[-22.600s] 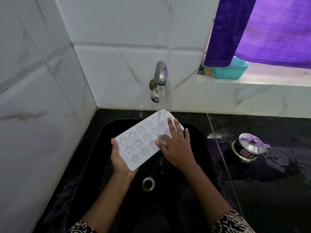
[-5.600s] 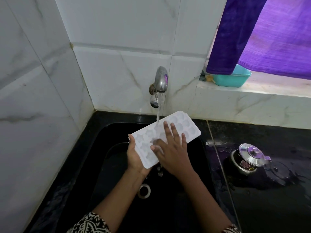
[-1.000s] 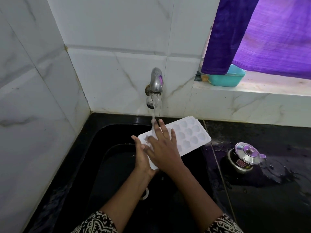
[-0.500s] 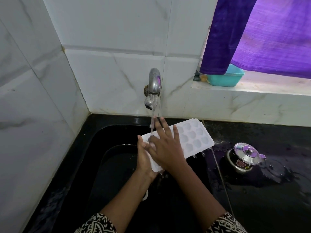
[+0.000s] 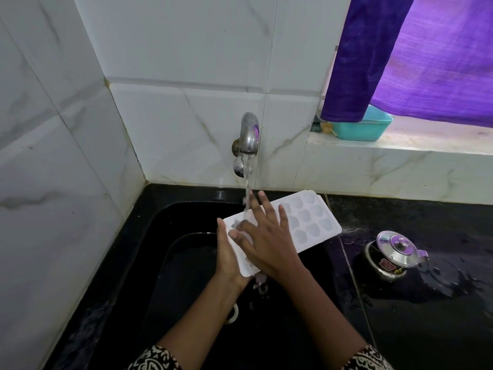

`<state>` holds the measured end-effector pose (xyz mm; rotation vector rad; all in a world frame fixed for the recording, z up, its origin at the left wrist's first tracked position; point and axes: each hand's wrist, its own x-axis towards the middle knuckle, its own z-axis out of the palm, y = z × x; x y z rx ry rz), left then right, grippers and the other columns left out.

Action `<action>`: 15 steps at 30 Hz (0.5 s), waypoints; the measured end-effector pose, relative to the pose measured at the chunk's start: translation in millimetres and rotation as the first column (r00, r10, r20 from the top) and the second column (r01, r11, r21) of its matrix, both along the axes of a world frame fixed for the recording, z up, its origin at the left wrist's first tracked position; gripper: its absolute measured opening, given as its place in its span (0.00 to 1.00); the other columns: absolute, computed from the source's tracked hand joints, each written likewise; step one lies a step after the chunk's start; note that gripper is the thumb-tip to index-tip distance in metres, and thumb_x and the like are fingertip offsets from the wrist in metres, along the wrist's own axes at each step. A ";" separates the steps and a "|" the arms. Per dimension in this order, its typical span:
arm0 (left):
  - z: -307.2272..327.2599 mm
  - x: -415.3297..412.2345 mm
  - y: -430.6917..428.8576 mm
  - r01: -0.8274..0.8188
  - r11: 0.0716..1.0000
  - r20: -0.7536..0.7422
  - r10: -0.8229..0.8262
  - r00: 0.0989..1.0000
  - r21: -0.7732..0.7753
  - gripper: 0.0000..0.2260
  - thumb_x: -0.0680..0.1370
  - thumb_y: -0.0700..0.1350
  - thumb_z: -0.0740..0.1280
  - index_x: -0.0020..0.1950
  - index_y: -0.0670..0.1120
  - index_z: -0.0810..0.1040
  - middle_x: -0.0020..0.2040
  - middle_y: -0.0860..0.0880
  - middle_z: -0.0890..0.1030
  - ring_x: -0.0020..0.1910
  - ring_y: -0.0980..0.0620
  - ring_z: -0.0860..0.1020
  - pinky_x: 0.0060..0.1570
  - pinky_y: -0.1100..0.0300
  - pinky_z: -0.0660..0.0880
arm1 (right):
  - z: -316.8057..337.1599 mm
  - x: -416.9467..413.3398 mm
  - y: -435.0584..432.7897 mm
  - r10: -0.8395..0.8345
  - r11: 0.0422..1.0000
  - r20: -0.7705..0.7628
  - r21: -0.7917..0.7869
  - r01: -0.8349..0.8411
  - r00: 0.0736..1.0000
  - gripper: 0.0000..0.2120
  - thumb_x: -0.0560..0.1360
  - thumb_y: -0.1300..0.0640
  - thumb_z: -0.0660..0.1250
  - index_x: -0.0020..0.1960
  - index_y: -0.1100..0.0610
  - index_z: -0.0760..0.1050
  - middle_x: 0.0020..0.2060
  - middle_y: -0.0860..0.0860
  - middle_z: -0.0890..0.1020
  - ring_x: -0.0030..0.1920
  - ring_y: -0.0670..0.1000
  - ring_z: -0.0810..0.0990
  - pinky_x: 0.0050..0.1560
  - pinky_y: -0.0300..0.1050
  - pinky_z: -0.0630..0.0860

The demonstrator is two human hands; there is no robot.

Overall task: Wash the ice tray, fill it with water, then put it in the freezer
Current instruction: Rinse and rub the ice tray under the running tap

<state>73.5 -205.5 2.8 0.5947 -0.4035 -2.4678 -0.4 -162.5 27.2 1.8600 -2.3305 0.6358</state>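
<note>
The ice tray (image 5: 306, 222) has slid right over the sink (image 5: 160, 263), far end now past its right edge; the right hand (image 5: 266, 236), fingers spread flat, rubs the left end under the tap (image 5: 248, 134); the left hand (image 5: 226, 252) grips that end, so washing is nearly done, I judge.

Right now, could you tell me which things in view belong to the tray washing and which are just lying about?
In use: ice tray, held by the left hand, touched by the right hand; running tap; sink.
Lying about: lidded steel pot on the counter; teal tub on the sill; purple curtain.
</note>
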 end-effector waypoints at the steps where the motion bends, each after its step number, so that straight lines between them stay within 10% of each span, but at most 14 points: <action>1: 1.3 -1.1 1.8 0.002 1.000 0.009 -0.002 1.000 -0.011 0.34 0.76 0.71 0.49 0.64 0.47 0.77 0.58 0.41 0.82 0.54 0.42 0.82 0.54 0.46 0.75 | 0.3 1.3 -2.6 -0.031 0.999 -0.022 -0.025 0.030 0.999 0.35 0.76 0.32 0.37 0.48 0.48 0.80 0.76 0.51 0.56 0.76 0.49 0.47 0.71 0.63 0.50; 15: 7.6 -4.1 5.0 -0.088 0.996 -0.067 0.090 0.994 0.027 0.31 0.77 0.69 0.51 0.66 0.48 0.75 0.59 0.46 0.82 0.56 0.46 0.82 0.57 0.46 0.72 | 3.6 12.1 0.9 -0.002 0.999 0.011 0.035 0.001 1.000 0.40 0.73 0.29 0.34 0.57 0.50 0.77 0.77 0.47 0.50 0.76 0.47 0.42 0.73 0.62 0.45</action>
